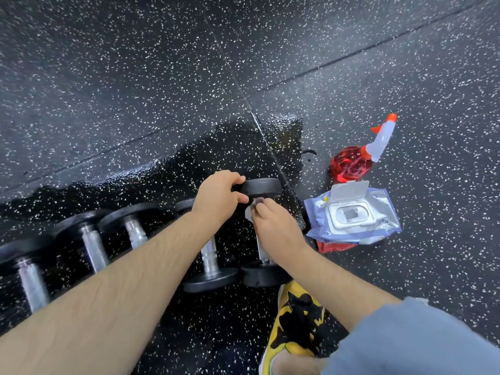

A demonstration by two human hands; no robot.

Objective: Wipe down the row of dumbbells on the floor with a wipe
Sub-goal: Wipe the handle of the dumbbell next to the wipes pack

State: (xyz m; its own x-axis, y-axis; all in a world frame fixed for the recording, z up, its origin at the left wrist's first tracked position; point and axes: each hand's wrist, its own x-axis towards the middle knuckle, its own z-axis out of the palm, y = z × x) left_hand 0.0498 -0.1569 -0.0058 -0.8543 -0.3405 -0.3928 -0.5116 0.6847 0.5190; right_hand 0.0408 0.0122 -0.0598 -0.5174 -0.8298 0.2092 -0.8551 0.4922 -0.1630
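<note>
Several black dumbbells with metal handles lie side by side on the speckled floor, running from the left edge to the middle. My left hand (219,197) grips the far head of the rightmost dumbbell (261,188). My right hand (273,226) pinches a white wipe (250,211) against that dumbbell's handle, just under the far head. Its near head (262,276) rests on the floor by my shoe. The neighbouring dumbbell (211,262) lies just to the left, partly hidden by my left forearm.
An open pack of wipes (351,215) with its lid up lies to the right, over a red packet. A red spray bottle (357,155) lies on its side behind it. A wet patch (243,147) darkens the floor. My yellow-and-black shoe (295,318) is at the bottom.
</note>
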